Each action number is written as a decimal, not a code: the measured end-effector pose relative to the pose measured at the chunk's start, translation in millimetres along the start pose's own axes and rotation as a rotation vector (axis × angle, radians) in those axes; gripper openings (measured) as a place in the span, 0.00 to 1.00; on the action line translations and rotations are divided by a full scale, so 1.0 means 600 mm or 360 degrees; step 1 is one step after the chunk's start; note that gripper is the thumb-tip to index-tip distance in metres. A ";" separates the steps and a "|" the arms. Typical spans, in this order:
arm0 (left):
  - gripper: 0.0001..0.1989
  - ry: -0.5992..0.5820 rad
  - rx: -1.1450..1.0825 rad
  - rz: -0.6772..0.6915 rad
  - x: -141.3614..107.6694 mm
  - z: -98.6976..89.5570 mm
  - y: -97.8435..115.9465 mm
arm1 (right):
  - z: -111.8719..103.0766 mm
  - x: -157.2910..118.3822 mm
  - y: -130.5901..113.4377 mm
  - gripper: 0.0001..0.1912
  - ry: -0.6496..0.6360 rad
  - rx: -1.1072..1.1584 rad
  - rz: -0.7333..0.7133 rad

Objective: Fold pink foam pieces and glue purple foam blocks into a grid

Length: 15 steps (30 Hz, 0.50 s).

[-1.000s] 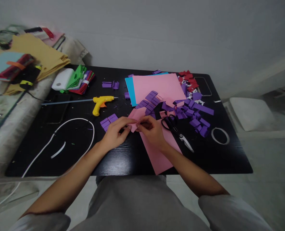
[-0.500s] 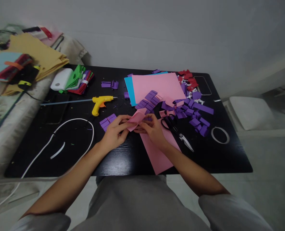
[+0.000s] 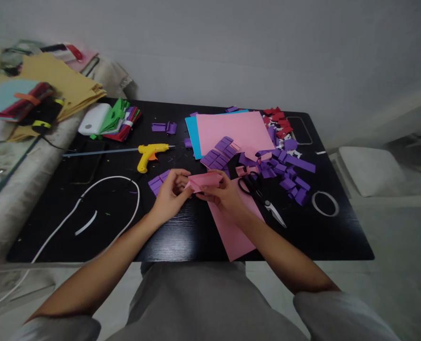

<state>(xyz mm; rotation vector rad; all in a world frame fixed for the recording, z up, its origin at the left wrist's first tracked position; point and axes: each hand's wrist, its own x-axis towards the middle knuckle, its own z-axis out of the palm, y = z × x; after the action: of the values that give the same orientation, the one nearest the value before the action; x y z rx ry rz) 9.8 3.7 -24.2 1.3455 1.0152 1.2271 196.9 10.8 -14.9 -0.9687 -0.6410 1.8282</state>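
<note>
Between my two hands is a small folded piece of pink paper (image 3: 206, 180), held above the table's middle. My left hand (image 3: 172, 193) pinches its left end, thumb in front and fingers curled behind. At the other end my right hand (image 3: 225, 193) grips it with thumb and fingers. Under my right wrist lies a larger pink sheet (image 3: 231, 232). Black-handled scissors (image 3: 263, 196) rest on its right edge, blades pointing toward the near right. Just behind my hands are joined purple folded pieces (image 3: 220, 153), and another purple panel (image 3: 156, 182) lies beside my left hand.
A yellow glue gun (image 3: 149, 155) with a long glue stick lies to the left, near a looped white cable (image 3: 138, 201). Pink sheet (image 3: 235, 130) and blue sheet (image 3: 193, 135) lie at the back. Purple scraps (image 3: 295, 182), red scraps (image 3: 281, 121) and a tape ring (image 3: 325, 203) are on the right.
The pink piece has turned from a slanted position to nearly level, its long side now lying across between my hands. Both hands still hold it, with their fingers shifted slightly.
</note>
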 end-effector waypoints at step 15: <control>0.12 0.0011 0.0290 -0.0133 0.007 -0.019 0.025 | -0.008 -0.001 -0.015 0.22 -0.0202 -0.0682 -0.0537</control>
<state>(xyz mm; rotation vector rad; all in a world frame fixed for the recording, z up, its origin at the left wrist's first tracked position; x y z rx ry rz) -1.6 7.5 -8.7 1.4239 1.1997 1.0985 205.3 14.4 -10.6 -0.9501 -1.2328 1.4871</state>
